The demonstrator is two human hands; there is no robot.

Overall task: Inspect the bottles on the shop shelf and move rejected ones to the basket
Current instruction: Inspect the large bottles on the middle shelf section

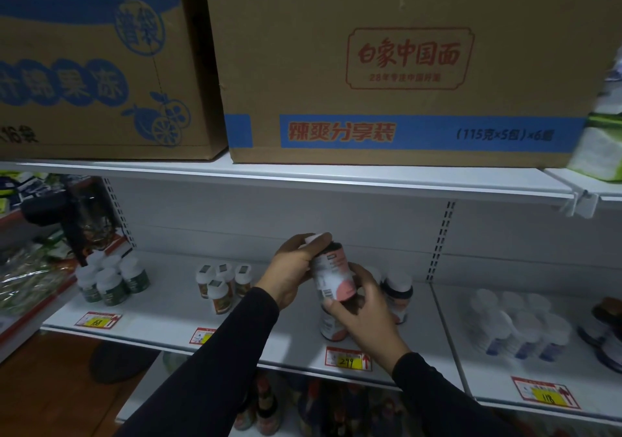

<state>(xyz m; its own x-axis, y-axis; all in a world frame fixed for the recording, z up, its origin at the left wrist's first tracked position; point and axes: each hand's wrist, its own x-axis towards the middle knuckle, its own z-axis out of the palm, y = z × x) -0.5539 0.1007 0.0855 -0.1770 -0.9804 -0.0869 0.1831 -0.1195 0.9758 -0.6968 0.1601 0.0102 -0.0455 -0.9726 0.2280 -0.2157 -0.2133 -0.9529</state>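
Green bottles (111,280) left; boxes (397,66) overhead.

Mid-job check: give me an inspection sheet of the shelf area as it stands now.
Surface: white metal shelf, yellow price tags on its front edge.
Job's things: dark bottle with pink label and white cap, lifted and tilted; green-labelled white-capped bottles; orange-labelled bottles; blurred blue-labelled white bottles. Basket: nothing seen.
Clutter: nothing seen.
Grippers: left hand holds the bottle's upper part; right hand grips its base.
Cables: nothing seen.
Surroundings: two brown cardboard boxes on the upper shelf; more goods below.
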